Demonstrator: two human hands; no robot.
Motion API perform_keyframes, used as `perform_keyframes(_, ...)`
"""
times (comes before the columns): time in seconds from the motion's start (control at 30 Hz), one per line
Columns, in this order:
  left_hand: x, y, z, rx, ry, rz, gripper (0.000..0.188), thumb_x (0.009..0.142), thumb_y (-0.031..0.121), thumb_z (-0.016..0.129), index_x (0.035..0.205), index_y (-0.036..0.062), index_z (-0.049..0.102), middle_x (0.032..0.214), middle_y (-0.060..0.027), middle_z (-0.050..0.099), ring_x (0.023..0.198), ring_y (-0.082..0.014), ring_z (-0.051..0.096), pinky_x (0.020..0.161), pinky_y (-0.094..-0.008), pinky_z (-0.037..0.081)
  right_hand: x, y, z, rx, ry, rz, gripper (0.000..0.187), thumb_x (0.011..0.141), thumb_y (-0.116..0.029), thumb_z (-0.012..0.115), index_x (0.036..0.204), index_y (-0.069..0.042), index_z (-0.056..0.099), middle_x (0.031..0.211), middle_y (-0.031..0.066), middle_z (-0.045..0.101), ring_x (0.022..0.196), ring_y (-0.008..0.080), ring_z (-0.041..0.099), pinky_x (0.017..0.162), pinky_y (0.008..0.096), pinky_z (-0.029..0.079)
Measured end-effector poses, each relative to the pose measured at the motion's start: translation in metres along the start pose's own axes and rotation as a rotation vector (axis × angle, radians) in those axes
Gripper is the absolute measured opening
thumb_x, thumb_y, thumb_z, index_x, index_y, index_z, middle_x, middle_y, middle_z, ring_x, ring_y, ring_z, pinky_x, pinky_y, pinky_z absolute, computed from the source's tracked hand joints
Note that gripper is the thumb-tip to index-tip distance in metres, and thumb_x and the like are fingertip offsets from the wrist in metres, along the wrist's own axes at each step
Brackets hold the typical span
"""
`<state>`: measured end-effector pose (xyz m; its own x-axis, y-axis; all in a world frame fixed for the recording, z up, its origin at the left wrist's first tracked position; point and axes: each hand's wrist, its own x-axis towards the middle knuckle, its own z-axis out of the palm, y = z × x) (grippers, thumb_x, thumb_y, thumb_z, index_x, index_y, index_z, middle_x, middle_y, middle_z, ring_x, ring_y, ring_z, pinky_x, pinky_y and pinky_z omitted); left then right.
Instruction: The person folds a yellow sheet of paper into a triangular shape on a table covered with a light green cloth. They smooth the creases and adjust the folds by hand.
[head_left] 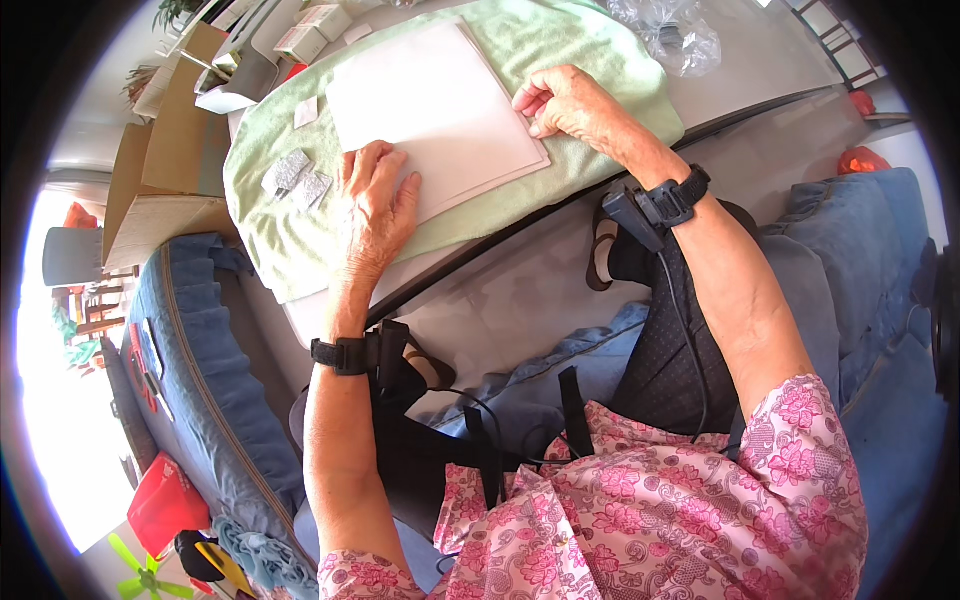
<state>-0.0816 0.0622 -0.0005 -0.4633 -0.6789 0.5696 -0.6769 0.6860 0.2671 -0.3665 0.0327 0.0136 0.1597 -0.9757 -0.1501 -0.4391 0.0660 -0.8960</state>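
A stack of large white sheets (440, 100) lies on a pale green towel (590, 60) spread over the table. My left hand (376, 205) rests on the stack's near left edge, fingers lying flat and thumb apart. At the stack's right edge, the fingers of my right hand (570, 105) are curled together in a pinch on the sheet's rim; how many sheets they take in cannot be seen. Left of the stack, two small silvery, glittery pieces (288, 172) lie on the towel. A small pale pink square (306, 112) sits just beyond them.
Clear crumpled plastic (685, 40) lies at the far right of the table. Small boxes (312, 35) and a grey tray (238, 92) stand at the far left. Beside the table is an open cardboard box (165, 185). Blue covered seating (205, 340) flanks me; cables run from both wrist straps.
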Motion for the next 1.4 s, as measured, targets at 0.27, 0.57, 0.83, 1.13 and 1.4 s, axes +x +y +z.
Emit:
perform_keyframes(0.27,-0.001,0.0,0.001,-0.002,-0.005,-0.018,0.028,0.074,0.004,0.071,0.1,-0.0018,0.066,0.107,-0.0152,0.062,0.097,-0.0357,0.055,0.087,-0.0425,0.047,-0.001,-0.003,0.001,0.008,0.008,-0.002,0.028,0.072,0.013,0.069,0.098,0.003,0.067,0.094,0.0083,0.063,0.092,0.0155,0.061,0.074,0.0272,0.057)
perform_keyframes(0.57,0.0,0.0,0.001,-0.009,0.003,-0.004,0.028,0.073,0.003,0.071,0.1,-0.0013,0.065,0.106,-0.015,0.062,0.096,-0.0356,0.055,0.086,-0.043,0.047,0.001,-0.003,0.006,-0.11,0.085,-0.039,0.025,0.071,0.008,0.074,0.095,0.001,0.068,0.09,0.0083,0.066,0.083,0.0167,0.065,0.072,0.0284,0.056)
perform_keyframes(0.83,-0.001,0.0,0.001,0.009,0.003,-0.006,0.028,0.073,0.003,0.071,0.1,-0.0006,0.065,0.106,-0.0147,0.062,0.096,-0.0357,0.055,0.086,-0.0432,0.047,0.004,0.001,0.003,-0.025,0.019,-0.007,0.027,0.073,0.014,0.068,0.097,0.002,0.067,0.092,0.0077,0.064,0.088,0.0152,0.063,0.072,0.0262,0.057)
perform_keyframes(1.13,0.0,0.001,0.001,0.009,-0.008,0.002,0.027,0.075,0.004,0.07,0.101,-0.0009,0.064,0.107,-0.0146,0.061,0.097,-0.0356,0.055,0.087,-0.0431,0.047,0.002,-0.001,0.001,0.03,0.014,0.008,0.027,0.073,0.016,0.064,0.097,0.003,0.067,0.093,0.0074,0.063,0.083,0.0146,0.062,0.07,0.0257,0.056)
perform_keyframes(1.4,0.0,0.002,0.0,0.011,-0.002,0.006,0.027,0.075,0.004,0.07,0.101,-0.0011,0.064,0.106,-0.0145,0.061,0.097,-0.0351,0.055,0.087,-0.0428,0.047,0.003,-0.003,0.004,0.035,0.058,0.015,0.023,0.071,0.008,0.07,0.092,0.0,0.069,0.083,0.0069,0.066,0.073,0.0131,0.064,0.062,0.0264,0.051)
